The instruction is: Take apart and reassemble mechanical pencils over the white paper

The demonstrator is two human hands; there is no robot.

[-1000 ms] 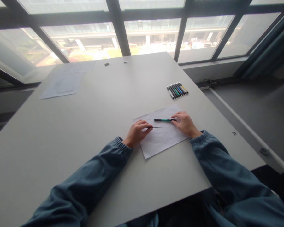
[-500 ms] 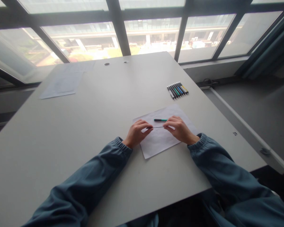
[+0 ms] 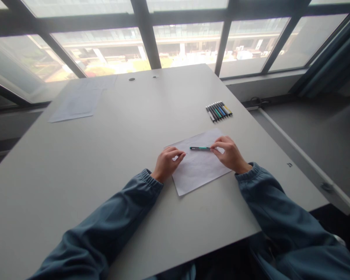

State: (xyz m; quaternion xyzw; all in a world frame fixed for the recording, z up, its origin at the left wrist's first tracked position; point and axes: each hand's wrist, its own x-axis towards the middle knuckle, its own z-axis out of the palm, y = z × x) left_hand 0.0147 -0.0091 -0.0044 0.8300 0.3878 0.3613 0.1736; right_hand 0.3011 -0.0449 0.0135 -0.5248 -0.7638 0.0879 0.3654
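My left hand (image 3: 167,162) is pinched closed over the left part of a white paper sheet (image 3: 200,171). A tiny thing may be between its fingertips, too small to make out. My right hand (image 3: 229,153) pinches a thin dark stick, like a pen refill, by its right end. The stick lines up with the lower edge of a green and black pen (image 3: 196,147), so the two are hard to tell apart. That pen lies on the upper part of the sheet, its right end close to my right fingertips.
Several pens (image 3: 219,112) lie side by side beyond the sheet, toward the table's right edge. More papers (image 3: 77,103) rest at the far left of the white table (image 3: 128,128). Windows (image 3: 188,44) stand along the far side.
The thin dark stick stretched between both hands before; it no longer reaches my left hand. My right hand has moved right and slightly away from me. My left hand has barely moved.
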